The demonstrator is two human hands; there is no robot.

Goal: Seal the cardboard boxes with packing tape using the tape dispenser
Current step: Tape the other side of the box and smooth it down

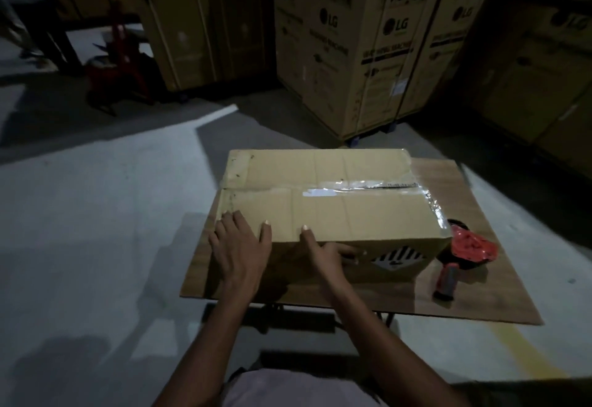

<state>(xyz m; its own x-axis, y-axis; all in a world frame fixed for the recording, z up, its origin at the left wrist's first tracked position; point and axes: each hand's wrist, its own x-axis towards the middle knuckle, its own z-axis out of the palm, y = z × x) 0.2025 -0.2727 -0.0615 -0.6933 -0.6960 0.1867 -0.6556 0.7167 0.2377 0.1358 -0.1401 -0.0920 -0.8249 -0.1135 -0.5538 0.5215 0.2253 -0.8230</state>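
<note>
You have a closed brown rectangular cardboard box (320,201) lying flat on a thin sheet of brown cardboard (480,294) that serves as your work surface, its long side facing you. Its two top flaps meet at a centre seam, where a strip of clear glossy packing tape (362,189) covers the right part and folds down over the right end; the left part of the seam is bare. A black-and-white striped diamond label shows on the near side. Just to the right of the box, your red-and-black handheld tape dispenser (464,256) lies on the sheet, handle pointing toward you.
</note>
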